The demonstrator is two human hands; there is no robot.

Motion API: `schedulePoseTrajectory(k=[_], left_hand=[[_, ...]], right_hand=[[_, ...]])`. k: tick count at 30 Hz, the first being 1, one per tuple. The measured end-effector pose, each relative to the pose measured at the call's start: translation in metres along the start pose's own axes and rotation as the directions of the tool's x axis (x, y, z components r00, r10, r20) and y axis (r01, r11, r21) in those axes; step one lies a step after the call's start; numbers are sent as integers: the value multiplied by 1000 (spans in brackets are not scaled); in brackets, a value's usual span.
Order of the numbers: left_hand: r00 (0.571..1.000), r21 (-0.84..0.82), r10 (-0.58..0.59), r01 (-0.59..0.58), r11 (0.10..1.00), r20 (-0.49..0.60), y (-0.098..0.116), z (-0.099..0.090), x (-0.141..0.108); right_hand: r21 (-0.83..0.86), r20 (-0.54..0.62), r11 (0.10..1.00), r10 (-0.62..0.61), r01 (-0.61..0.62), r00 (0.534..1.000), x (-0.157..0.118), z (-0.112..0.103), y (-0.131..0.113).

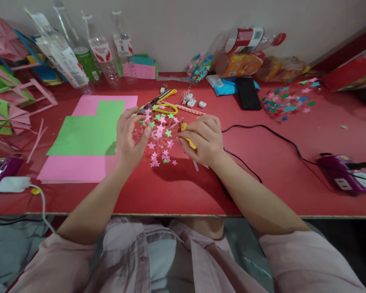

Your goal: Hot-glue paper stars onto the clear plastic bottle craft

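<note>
Red counter (177, 195) spreads before me. My left fingers (143, 139) curve, parted, at the star-covered clear piece (160, 133); my right fingers (199, 136) pinch a yellow tool (190, 143)

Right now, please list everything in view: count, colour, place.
Starred pieces: three, multicoloured, centre, back, right
Tool: one, yellow, centre
Pliers or scissors: unclear count, yellow handles, centre
Paper sheets: several, pink, green, left
Folded shapes: several, pink, green, leftmost
Bottles: at least seven, mostly transparent, back
Phone: one, black, back right
Packet: one, blue, by phone
Small pieces: several, white, centre
Power strips: two, purple, both sides
Table: one, red, beneath
Left hand: one, centre
Right hand: one, holding tool
</note>
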State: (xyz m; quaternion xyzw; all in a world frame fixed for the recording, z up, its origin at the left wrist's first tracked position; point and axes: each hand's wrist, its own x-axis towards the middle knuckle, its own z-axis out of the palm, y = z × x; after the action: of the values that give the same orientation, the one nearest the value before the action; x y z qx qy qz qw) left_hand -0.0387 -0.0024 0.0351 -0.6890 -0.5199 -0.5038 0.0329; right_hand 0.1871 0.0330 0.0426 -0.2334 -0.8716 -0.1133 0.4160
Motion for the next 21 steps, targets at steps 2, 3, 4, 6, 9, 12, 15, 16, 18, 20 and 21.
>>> schedulePoseTrajectory(k=[2, 3, 4, 6, 9, 12, 15, 16, 18, 20, 21], left_hand=[[996, 7, 6, -5, 1000, -84, 4, -4, 2], [992, 0, 10, -10, 1000, -123, 6, -6, 3], [988, -18, 12, -15, 1000, -153, 8, -8, 3], [986, -72, 14, -26, 997, -165, 11, -12, 3], [994, -104, 24, -36, 994, -108, 16, -14, 2], [995, -104, 77, -84, 991, -70, 19, -14, 0], [986, -171, 159, -165, 971, -47, 19, -15, -2], [983, -193, 178, -182, 964, -38, 18, -15, -3], [981, -223, 190, -191, 956, -27, 17, -16, -4], [980, -244, 194, -196, 950, -35, 16, -16, -4], [980, -253, 197, -201, 946, -41, 15, -16, -4]], right_hand=[[22, 22, 1000, 7, -8, 1000, 6, -7, -2], [49, 68, 999, 2, -6, 998, 8, -11, -4], [82, 131, 997, -12, 1, 991, 10, -15, -6], [143, 294, 990, -60, 18, 954, 10, -20, -12], [157, 500, 986, -124, 51, 857, 2, -17, -22], [111, 570, 992, -116, 63, 813, -9, -3, -30], [48, 568, 995, -99, 87, 817, -17, 12, -36], [24, 562, 995, -95, 99, 822, -19, 15, -37], [-14, 548, 993, -90, 117, 831, -21, 20, -38], [-30, 549, 990, -100, 139, 830, -22, 22, -37], [-32, 555, 987, -111, 155, 824, -23, 22, -37]])
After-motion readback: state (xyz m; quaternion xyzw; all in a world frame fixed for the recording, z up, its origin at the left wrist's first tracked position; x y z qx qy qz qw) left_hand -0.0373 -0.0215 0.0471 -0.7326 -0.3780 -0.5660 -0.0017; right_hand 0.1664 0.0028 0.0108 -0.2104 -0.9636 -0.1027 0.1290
